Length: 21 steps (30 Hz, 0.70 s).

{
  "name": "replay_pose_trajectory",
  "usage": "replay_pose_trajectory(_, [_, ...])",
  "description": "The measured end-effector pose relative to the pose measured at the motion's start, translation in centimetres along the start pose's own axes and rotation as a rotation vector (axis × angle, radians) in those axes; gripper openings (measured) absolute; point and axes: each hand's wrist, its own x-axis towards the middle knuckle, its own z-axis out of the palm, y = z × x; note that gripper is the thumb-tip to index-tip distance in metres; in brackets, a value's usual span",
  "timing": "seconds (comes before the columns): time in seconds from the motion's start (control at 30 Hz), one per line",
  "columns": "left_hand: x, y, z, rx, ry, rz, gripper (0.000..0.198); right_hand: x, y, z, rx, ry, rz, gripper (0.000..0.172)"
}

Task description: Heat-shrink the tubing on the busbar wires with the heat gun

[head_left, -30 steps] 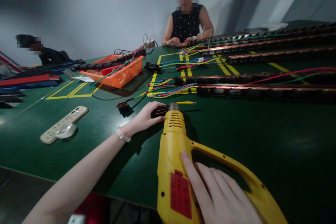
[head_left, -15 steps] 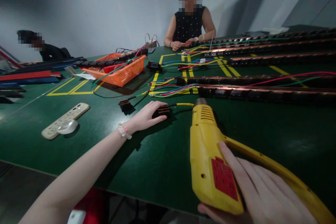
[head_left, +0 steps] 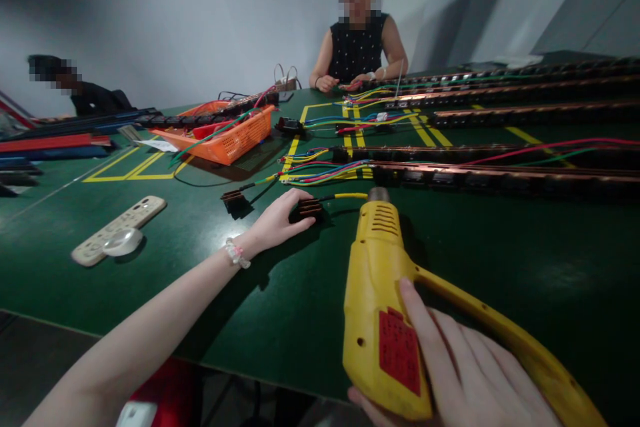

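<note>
My right hand [head_left: 450, 353] is wrapped round the body of a yellow heat gun [head_left: 375, 307], thumb underneath and fingers over its side. The gun's metal nozzle [head_left: 379, 194] points away from me, beside a yellow-sleeved wire [head_left: 351, 196]. My left hand [head_left: 285, 217] grips a small black connector block with copper-coloured fins [head_left: 307, 208], to which that wire leads. Left of this hand, a second black finned block [head_left: 236, 203] lies on the green table [head_left: 210, 307], joined to a green-and-yellow wire.
Long black busbar assemblies [head_left: 500, 181] with coloured wires stretch across the right. An orange basket [head_left: 235, 143] holds wired parts at the back left. A beige remote-like object [head_left: 117, 230] and a white tape roll [head_left: 123, 241] lie left. A co-worker [head_left: 357, 47] sits opposite; another person [head_left: 95, 97] is far left.
The heat gun and my right hand have shifted left, with the gun's rear swinging left. My left hand keeps its hold on the finned block. The view has moved slightly.
</note>
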Motion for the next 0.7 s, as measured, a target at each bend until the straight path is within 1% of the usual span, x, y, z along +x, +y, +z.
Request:
replay_pose_trajectory(0.1, [0.2, 0.6, 0.7, 0.017, 0.022, -0.019, 0.034, 0.1, -1.0, 0.3, -0.02, 0.03, -0.021, 0.082])
replay_pose_trajectory(0.23, [0.4, 1.0, 1.0, 0.046, 0.018, -0.016, 0.035, 0.5, -2.4, 0.8, -0.028, 0.045, -0.065, 0.06])
replay_pose_trajectory(0.33, [0.3, 1.1, 0.9, 0.066, 0.002, -0.015, 0.035, 0.7, -3.7, 0.8, -0.025, 0.036, -0.079, 0.051])
replay_pose_trajectory(0.47, [0.1, 1.0, 0.5, 0.075, -0.036, 0.005, 0.041, 0.8, -4.6, 0.6, -0.007, 0.045, -0.067, 0.048])
replay_pose_trajectory(0.57, [-0.1, 0.7, 0.3, 0.081, -0.064, 0.045, 0.05, 0.8, -4.8, 0.4, 0.005, 0.038, -0.064, 0.046])
replay_pose_trajectory(0.7, [-0.2, 0.3, 0.4, 0.096, -0.062, 0.042, 0.054, 0.6, -4.7, 0.5, -0.004, 0.021, -0.094, 0.047])
